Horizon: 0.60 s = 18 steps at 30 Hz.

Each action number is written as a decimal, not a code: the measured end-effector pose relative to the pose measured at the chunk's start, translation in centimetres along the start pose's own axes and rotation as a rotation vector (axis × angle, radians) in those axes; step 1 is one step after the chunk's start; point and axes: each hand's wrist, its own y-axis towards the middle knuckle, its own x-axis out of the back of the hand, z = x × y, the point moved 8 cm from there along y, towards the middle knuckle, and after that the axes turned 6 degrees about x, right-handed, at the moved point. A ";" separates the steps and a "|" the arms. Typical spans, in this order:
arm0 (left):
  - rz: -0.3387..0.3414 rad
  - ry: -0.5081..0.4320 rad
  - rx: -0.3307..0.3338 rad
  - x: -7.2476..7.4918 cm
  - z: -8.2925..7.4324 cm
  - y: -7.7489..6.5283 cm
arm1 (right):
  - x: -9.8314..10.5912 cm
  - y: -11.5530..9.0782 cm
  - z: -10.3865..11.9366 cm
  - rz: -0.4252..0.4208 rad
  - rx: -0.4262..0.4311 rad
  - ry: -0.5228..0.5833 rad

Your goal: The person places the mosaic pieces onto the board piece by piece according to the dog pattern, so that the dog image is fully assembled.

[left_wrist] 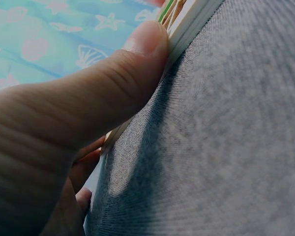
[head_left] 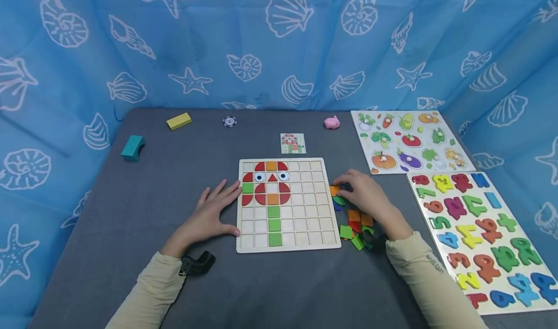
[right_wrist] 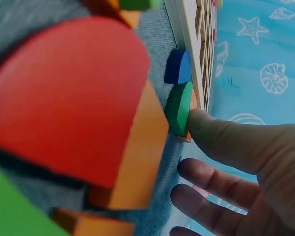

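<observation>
A wooden grid board [head_left: 307,226] holds red quarter-circles, green and orange squares, a red triangle and two eye pieces. My left hand [head_left: 213,210] rests along the board's left side, fingers spread and fairly straight; in the left wrist view its thumb [left_wrist: 145,42] presses the board's edge. My right hand [head_left: 366,195] is beside the board's right edge, over an orange square [head_left: 333,191], a green piece [head_left: 339,201] and a blue piece [head_left: 337,206]. In the right wrist view its thumb [right_wrist: 226,137] touches the orange and green pieces, while the visible fingers stand apart from them.
Loose coloured pieces [head_left: 358,242] lie right of the board. Behind it are a picture card [head_left: 293,143], pink pig [head_left: 332,122], poker chip [head_left: 229,121], yellow block [head_left: 179,121] and teal block [head_left: 133,148]. A vegetable puzzle [head_left: 362,162] and letter-number puzzle [head_left: 440,222] lie right.
</observation>
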 end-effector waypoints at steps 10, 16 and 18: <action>-0.011 -0.007 -0.002 0.2 -0.3 0.0 | 0.4 0.0 -0.1 0.039 -0.014 -0.078; 0.000 -0.008 -0.002 0.3 -0.3 0.0 | 1.1 -0.7 3.7 -0.032 0.059 -0.086; 0.004 -0.013 -0.001 0.2 -0.3 0.0 | 0.7 -0.9 6.1 -0.035 0.128 -0.088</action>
